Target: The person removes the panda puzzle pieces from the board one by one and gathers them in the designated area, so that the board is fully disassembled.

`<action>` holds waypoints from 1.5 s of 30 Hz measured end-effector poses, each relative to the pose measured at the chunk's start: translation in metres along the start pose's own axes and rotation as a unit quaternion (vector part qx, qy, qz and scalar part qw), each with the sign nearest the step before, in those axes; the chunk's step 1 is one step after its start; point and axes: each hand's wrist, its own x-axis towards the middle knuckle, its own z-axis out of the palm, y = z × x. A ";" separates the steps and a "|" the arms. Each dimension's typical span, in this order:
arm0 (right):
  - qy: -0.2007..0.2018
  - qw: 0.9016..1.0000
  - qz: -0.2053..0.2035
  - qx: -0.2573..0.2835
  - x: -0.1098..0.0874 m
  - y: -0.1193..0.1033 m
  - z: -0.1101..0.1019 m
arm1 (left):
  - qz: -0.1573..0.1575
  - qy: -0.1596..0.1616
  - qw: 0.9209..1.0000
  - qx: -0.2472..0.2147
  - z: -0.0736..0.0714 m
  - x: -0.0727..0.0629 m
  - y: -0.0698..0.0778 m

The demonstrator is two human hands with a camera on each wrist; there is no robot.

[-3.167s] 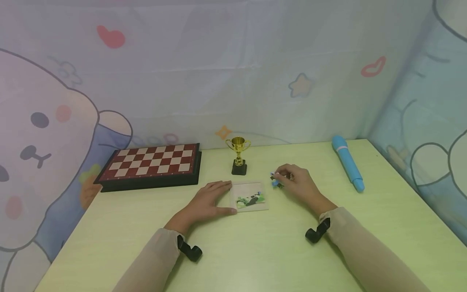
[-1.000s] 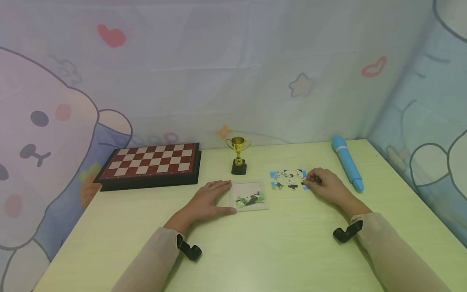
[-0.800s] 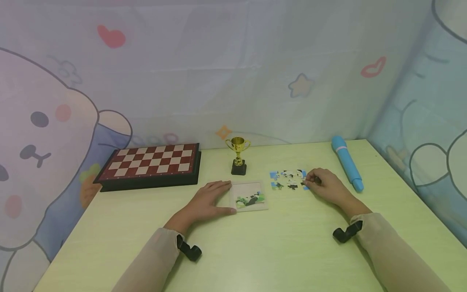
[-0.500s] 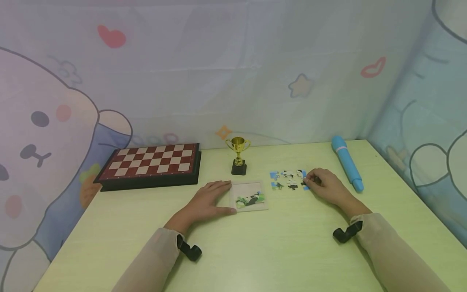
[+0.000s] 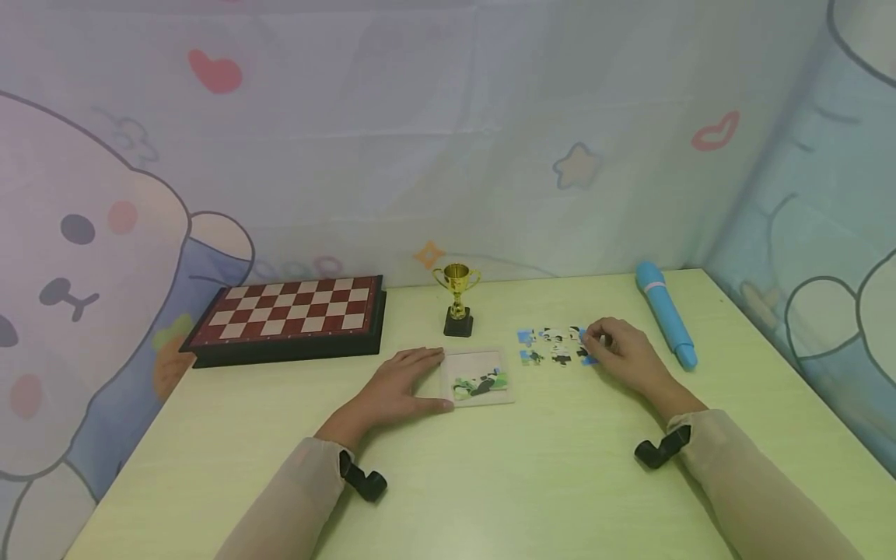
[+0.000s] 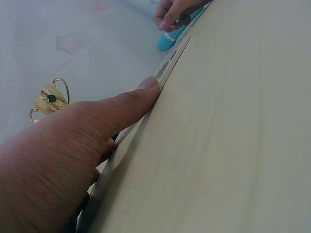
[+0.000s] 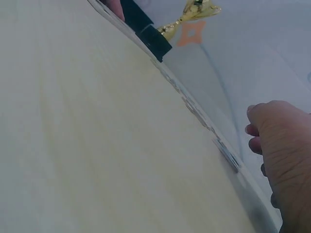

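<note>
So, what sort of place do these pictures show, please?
Probably an indoor play or recording corner: a cartoon-printed backdrop hangs behind the table, which bears a checkered board and puzzle pieces.

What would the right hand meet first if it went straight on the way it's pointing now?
Probably the loose puzzle pieces just ahead of it on the table. The right hand looks slightly raised, though, so it could pass over them; depth is hard to judge.
</note>
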 end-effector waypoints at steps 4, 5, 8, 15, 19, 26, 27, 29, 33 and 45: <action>0.019 0.999 -0.039 0.012 0.004 -0.012 0.009 | 0.002 0.001 1.000 0.000 0.001 0.001 -0.001; 0.018 0.998 -0.053 0.013 0.006 -0.016 0.012 | 0.004 0.003 1.000 0.000 0.001 0.001 -0.002; 0.012 0.994 -0.111 0.013 0.012 -0.028 0.026 | 0.001 0.002 1.000 0.002 0.000 0.000 -0.002; -0.062 0.977 -0.201 0.030 0.030 -0.075 0.065 | 0.006 0.003 1.000 -0.001 -0.002 0.000 0.001; -0.123 0.966 -0.224 0.029 0.039 -0.099 0.089 | 0.002 -0.001 1.000 0.001 -0.002 0.000 0.001; -0.158 0.954 -0.255 0.014 0.043 -0.116 0.105 | 0.003 -0.012 1.000 0.005 -0.001 0.000 0.000; -0.158 0.954 -0.255 0.011 0.043 -0.116 0.105 | 0.005 -0.010 1.000 0.005 -0.001 0.000 0.000; -0.159 0.954 -0.255 0.011 0.043 -0.117 0.105 | 0.003 -0.008 1.000 0.005 -0.001 0.000 0.000; -0.165 0.953 -0.254 0.018 0.043 -0.119 0.104 | 0.001 -0.002 1.000 0.001 -0.001 -0.001 -0.001; -0.172 0.951 -0.255 0.029 0.041 -0.121 0.106 | 0.004 0.004 1.000 -0.001 -0.001 -0.001 0.000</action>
